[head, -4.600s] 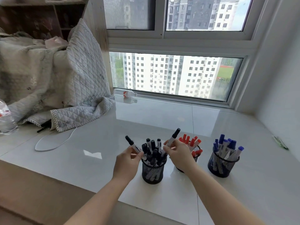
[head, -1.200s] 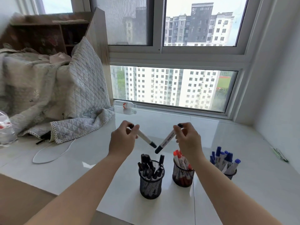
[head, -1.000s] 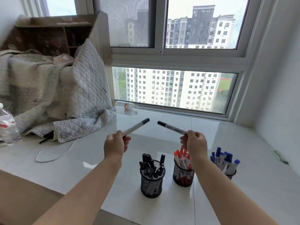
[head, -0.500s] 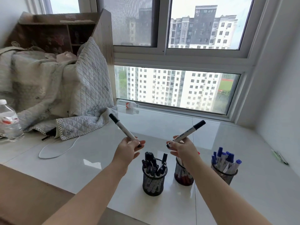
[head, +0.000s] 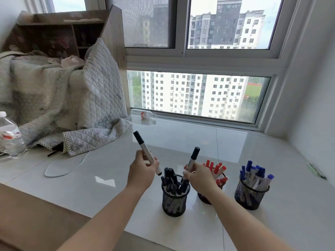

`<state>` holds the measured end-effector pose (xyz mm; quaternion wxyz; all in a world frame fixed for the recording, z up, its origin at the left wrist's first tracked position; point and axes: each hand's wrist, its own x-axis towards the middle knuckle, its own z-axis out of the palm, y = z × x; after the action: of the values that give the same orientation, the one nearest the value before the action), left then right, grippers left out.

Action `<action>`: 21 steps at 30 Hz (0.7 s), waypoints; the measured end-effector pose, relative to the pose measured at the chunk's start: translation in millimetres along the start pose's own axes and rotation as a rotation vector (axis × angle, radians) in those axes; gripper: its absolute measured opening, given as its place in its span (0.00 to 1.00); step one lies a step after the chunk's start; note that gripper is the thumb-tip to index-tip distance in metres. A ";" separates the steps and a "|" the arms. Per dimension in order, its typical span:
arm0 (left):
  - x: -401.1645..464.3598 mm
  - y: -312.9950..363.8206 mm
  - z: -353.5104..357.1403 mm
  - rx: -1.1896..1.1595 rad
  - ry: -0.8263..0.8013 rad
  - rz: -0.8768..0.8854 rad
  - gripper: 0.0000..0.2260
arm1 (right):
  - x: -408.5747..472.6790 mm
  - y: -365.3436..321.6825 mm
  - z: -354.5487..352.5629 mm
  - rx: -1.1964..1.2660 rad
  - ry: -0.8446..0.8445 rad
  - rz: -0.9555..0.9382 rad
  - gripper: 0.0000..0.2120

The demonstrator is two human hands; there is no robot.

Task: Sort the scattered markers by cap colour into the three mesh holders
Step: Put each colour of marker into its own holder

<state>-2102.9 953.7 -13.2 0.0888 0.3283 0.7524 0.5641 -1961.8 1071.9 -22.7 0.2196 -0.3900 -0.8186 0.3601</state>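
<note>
The left hand (head: 142, 173) has its fingers curled round a black-capped marker (head: 146, 153), cap tilted up and away to the left. The right hand (head: 200, 176) pinches a second black-capped marker (head: 191, 163), nearly upright, its lower end at the rim of the holder of black markers (head: 175, 198) that stands just below and between both hands. The holder of red markers (head: 216, 180) sits partly behind the right hand; the holder of blue markers (head: 251, 192) stands farther to its right.
</note>
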 end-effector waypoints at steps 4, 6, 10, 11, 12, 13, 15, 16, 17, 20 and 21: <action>0.4 -2.9 2.2 -0.074 -0.023 -0.008 0.07 | 3.4 -4.0 -3.1 0.020 0.093 -0.055 0.07; -0.7 -2.1 2.8 -0.159 -0.020 -0.010 0.05 | 3.0 -6.4 -4.2 0.048 0.148 -0.093 0.14; -5.2 -1.5 1.5 -0.238 -0.010 0.007 0.07 | -1.3 -4.8 -2.3 -0.001 0.215 -0.196 0.30; -6.1 -3.0 0.7 -0.228 0.009 0.016 0.07 | -1.8 -3.6 -2.1 -0.036 0.223 -0.222 0.31; -6.9 -4.8 -0.2 -0.215 0.030 0.025 0.07 | -1.7 -2.7 -2.2 -0.071 0.224 -0.247 0.30; -7.5 -6.8 -0.8 -0.203 0.049 0.028 0.07 | -1.7 -2.5 -2.7 -0.094 0.217 -0.263 0.28; -9.4 -9.7 -1.8 -0.190 0.075 0.018 0.06 | -1.1 -3.2 -3.5 -0.103 0.186 -0.266 0.23; -10.6 -10.9 -2.2 -0.192 0.082 0.008 0.06 | -0.9 -3.7 -3.7 -0.109 0.167 -0.263 0.22; -11.8 -12.3 -2.7 -0.193 0.086 0.000 0.06 | -0.8 -4.2 -4.0 -0.119 0.147 -0.262 0.20; -14.8 -15.8 -4.1 -0.178 0.087 -0.001 0.06 | -0.4 -3.8 -3.7 -0.142 0.137 -0.275 0.18; -15.5 -16.5 -4.5 -0.177 0.090 0.005 0.06 | 0.0 -2.9 -3.1 -0.146 0.153 -0.279 0.18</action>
<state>-2099.7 938.5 -30.2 0.0822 0.2953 0.7022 0.6426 -1961.2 1071.9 -18.5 0.3002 -0.3136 -0.8697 0.2348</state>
